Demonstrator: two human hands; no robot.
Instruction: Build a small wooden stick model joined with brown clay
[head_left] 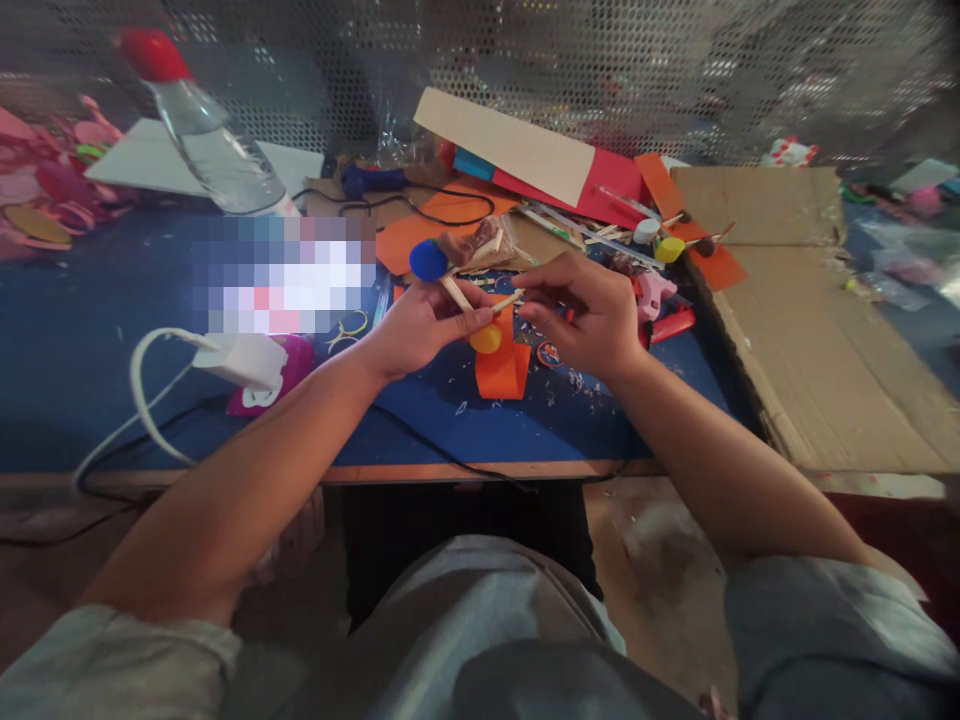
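Note:
My left hand [424, 325] is closed around a small build of pale wooden sticks. A blue bottle cap [429, 260] sits at the upper end of one wooden stick [456, 293], and a yellow cap [486, 339] shows below my thumb. A thinner stick [507, 300] points from the build to my right hand [581, 315], whose thumb and forefinger close about its tip. The fingers of my left hand hide part of the build. Just beneath lies a curled orange paper strip [502, 372] on the blue tabletop [442, 430].
A red-capped bottle [217, 150] leans at back left, near a white charger [240, 360] with cables. A blue-handled tool [373, 180] trails a black cord. Coloured card [510, 150], loose caps [669, 249] and scraps lie behind my hands. Cardboard [817, 330] covers the right side.

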